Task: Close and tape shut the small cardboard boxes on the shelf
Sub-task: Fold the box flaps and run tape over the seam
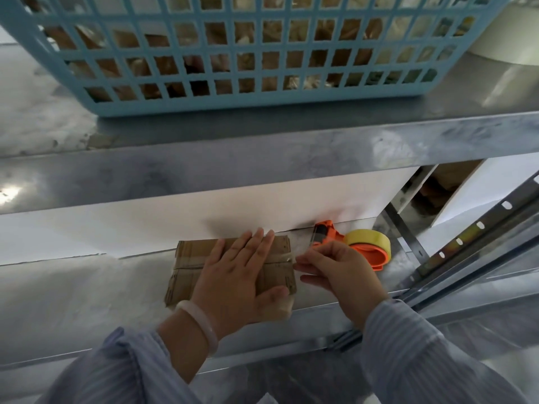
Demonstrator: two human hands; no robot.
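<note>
i wore a pale blue shirt with fine stripes. the left sleeve [125, 371] was bunched in soft folds at the cuff, and the right sleeve [423, 354] had the same thin lines. a smooth, milky white bangle [201, 322] circled my left wrist. my left hand [242, 275] and right hand [341, 272] were bare.

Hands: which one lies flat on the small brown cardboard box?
The left hand, fingers straight on the small brown cardboard box; the right hand pinches clear tape at its edge.
</note>
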